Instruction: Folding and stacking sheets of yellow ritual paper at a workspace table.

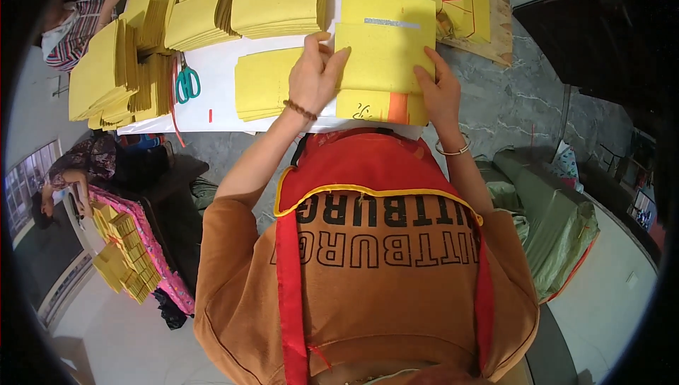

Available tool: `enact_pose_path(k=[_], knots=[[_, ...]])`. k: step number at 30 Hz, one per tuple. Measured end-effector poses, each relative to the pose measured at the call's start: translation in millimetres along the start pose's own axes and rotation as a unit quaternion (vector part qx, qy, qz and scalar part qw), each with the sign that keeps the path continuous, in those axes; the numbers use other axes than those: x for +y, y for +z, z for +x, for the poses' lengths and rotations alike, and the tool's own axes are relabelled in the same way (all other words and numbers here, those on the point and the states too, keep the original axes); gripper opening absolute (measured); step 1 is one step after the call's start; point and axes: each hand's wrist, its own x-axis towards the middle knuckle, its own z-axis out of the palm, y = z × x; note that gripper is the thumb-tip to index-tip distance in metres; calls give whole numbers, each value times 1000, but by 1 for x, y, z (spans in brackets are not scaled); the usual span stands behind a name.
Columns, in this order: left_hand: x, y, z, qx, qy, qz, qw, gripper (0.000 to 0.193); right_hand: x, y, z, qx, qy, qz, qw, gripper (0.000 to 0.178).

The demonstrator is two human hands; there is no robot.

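Note:
A plain yellow paper sheet lies in front of me at the table's near side, overlapping other yellow sheets. Beneath its lower edge shows a yellow sheet with an orange band and dark marks. My right hand grips the plain sheet's right edge, thumb on top. At the left edge my left hand rests with thumb and forefinger apart, the thumb touching the paper. Some of its other fingers are hidden. Beside that hand is a low stack of yellow paper, partly under my wrist.
Tall yellow paper stacks fill the table's far left. Green-handled scissors lie beside them near a red strip. Tied yellow bundles stand at the far right on a wooden board. Two other people are at the left.

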Motion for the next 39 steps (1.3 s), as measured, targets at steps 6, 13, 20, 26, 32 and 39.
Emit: enact_pose_path(k=[6,13,20,26,32,39], knots=[[10,23,-16,-59,354,240,902,52,-4,1,-1,-6,20,-6,1000,41],[-7,38,-16,-124,380,347,848,61,-14,1,-1,8,-7,-41,999,42],[-13,43,-15,-128,378,355,846,66,-34,-13,-25,19,-97,-292,951,40],[-12,42,-13,-117,398,367,833,56,-16,-22,-53,-135,-273,-401,864,46],[-9,41,-6,-115,462,361,802,56,-10,-19,-49,-138,-260,-367,882,43],[14,59,-9,-87,397,390,826,53,-17,-33,-22,-51,8,178,983,39]])
